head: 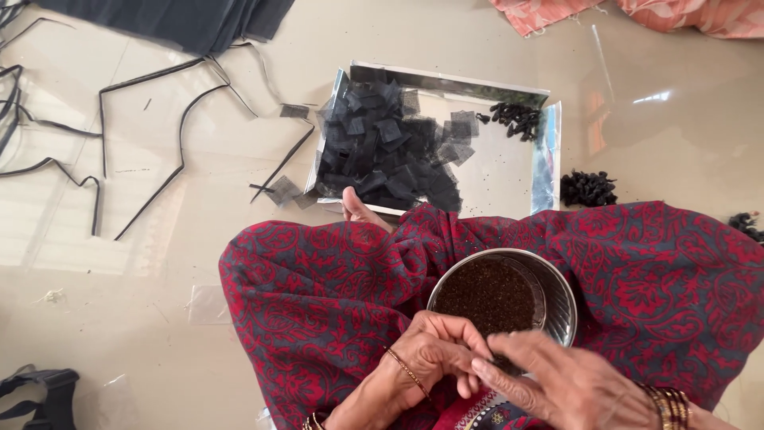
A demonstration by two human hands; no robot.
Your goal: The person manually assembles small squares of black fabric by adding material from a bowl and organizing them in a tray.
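The left hand (434, 354) and the right hand (561, 382) meet fingertip to fingertip at the near rim of a round steel bowl filled with fine dark brown grains (503, 296). Both are pinched narrow around something small and dark at the point where the fingers touch; it is too small and too hidden to say what it is. The bowl rests in the lap, on a red and grey patterned cloth garment (318, 295), just beyond the grip and partly under the right fingers.

Farther out from the grip, past the folds of the garment, a shiny rectangular metal tray (509, 171) lies on the pale tiled floor (143, 263). A heap of small black mesh squares (386, 143) fills the tray's left part, and a few small black lumps (516, 118) sit in its far right corner. A toe shows at the tray's near edge. To the right of the tray, a cluster of black lumps (587, 189) lies on the floor. Well off to the left of the grip, thin black strips (171, 131) curl across the tiles, and folded dark fabric (175, 20) lies at the far edge.
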